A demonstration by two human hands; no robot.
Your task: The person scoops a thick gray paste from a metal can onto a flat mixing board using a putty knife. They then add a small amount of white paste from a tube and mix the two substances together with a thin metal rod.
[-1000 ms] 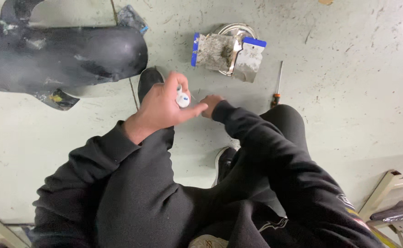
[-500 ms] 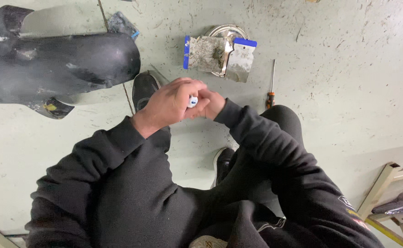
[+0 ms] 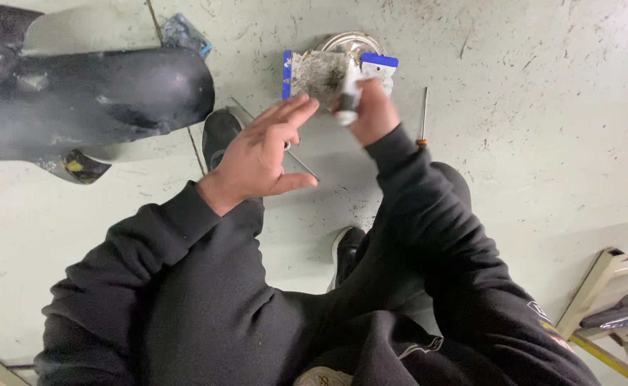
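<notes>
From my seat I see my right hand clamped around a small tube, white and dark, with its tip pointed down at the smeared board with blue edges that lies on the floor. The fingers are wrapped tight on the tube; I cannot tell whether a cap is on it, as the picture blurs there. My left hand hangs free just beside it, fingers spread apart and straight, holding nothing, its fingertips near the board's lower left corner.

I judge the work to be at an early stage: the tube is in hand and brought over the board, but I see no fresh bead or blob coming from its tip (the board is already dirty with old grey smears, so a new dab would be hard to pick out). The squeezing out and whatever mixing follows seem not yet done.

A round metal tin peeks out behind the board. A screwdriver lies untouched to the right of my right wrist. The big black fender sits well apart on the left, untouched too. My shoe is planted below my left hand.
</notes>
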